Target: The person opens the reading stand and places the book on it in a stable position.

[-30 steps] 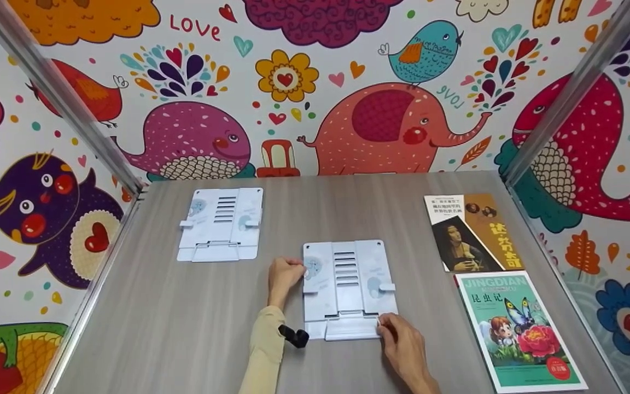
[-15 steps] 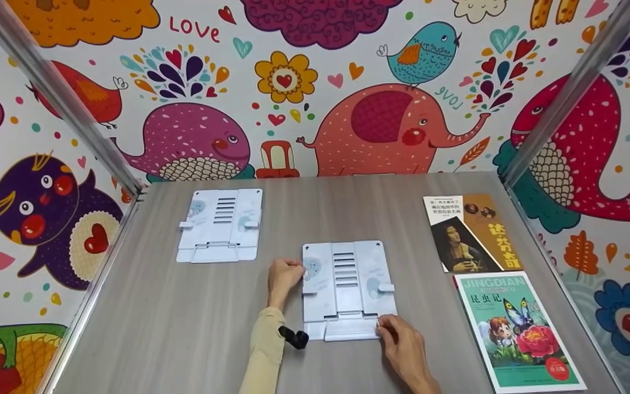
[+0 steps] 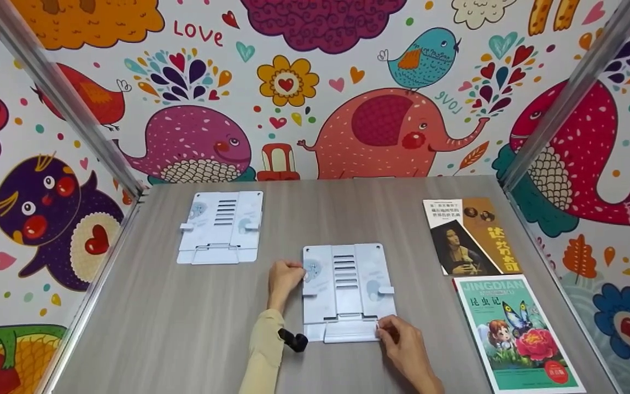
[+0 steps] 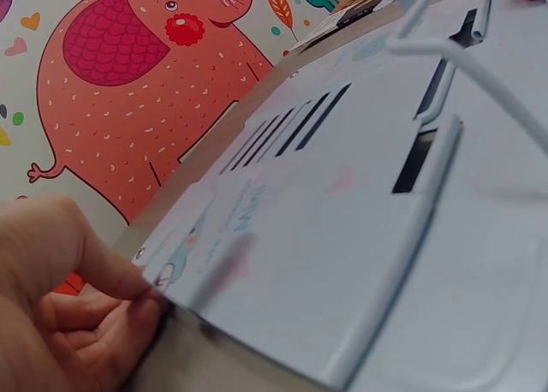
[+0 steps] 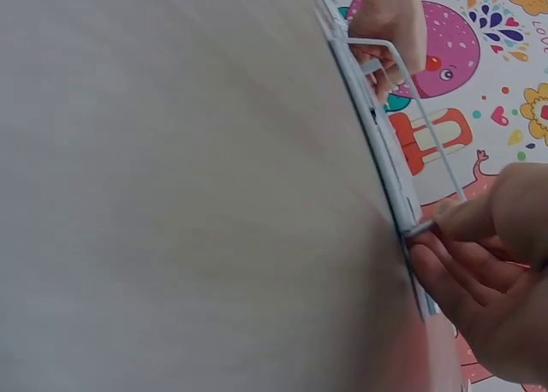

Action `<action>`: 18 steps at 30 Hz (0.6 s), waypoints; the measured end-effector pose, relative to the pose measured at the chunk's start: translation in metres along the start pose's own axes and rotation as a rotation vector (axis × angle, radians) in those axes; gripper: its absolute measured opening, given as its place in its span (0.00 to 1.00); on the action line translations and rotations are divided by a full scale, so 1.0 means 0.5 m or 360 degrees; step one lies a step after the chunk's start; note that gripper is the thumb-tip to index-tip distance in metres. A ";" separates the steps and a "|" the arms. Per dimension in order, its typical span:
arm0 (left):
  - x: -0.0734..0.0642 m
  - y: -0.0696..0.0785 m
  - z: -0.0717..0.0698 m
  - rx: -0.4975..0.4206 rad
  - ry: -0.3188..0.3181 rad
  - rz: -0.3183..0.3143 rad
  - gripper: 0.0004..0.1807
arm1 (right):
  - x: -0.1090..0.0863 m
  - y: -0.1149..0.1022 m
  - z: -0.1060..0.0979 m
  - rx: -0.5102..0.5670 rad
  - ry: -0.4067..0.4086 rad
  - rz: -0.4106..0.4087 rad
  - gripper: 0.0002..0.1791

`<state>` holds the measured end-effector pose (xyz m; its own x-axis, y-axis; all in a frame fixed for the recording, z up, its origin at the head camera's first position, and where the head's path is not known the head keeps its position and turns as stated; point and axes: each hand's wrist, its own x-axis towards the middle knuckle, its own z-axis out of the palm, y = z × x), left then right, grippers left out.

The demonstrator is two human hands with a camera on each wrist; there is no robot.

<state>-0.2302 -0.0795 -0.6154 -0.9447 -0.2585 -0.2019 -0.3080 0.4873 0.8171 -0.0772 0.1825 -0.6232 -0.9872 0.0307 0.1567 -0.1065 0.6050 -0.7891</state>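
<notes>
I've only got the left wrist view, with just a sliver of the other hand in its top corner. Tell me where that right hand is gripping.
Observer: The right hand pinches the near stand at its front right corner.
Operator: Report anything farther back, off to the left.
Observer: A second stand, also white, lies there on the table.
Operator: Now give me the order of the books over on the right.
Observer: The green-covered book lies closer to the person than the brown-and-white book.
</notes>
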 end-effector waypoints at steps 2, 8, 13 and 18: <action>0.000 -0.001 0.002 -0.0031 0.0000 0.0011 0.08 | 0.008 0.002 -0.012 0.0090 -0.0088 0.0084 0.05; 0.001 -0.007 0.001 -0.0048 0.0006 0.0053 0.07 | 0.050 0.012 -0.038 0.0207 -0.0083 0.0239 0.02; 0.004 -0.006 0.000 -0.0055 0.0023 0.0056 0.07 | 0.106 0.019 -0.049 0.0113 0.0055 0.0166 0.02; 0.001 -0.004 0.003 -0.0057 0.0026 0.0104 0.06 | 0.157 0.029 -0.052 -0.0022 0.0197 0.0152 0.02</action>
<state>-0.2302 -0.0796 -0.6180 -0.9605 -0.2410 -0.1390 -0.2414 0.4735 0.8471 -0.1530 0.2142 -0.6068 -0.9704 0.1858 0.1541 -0.0104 0.6057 -0.7956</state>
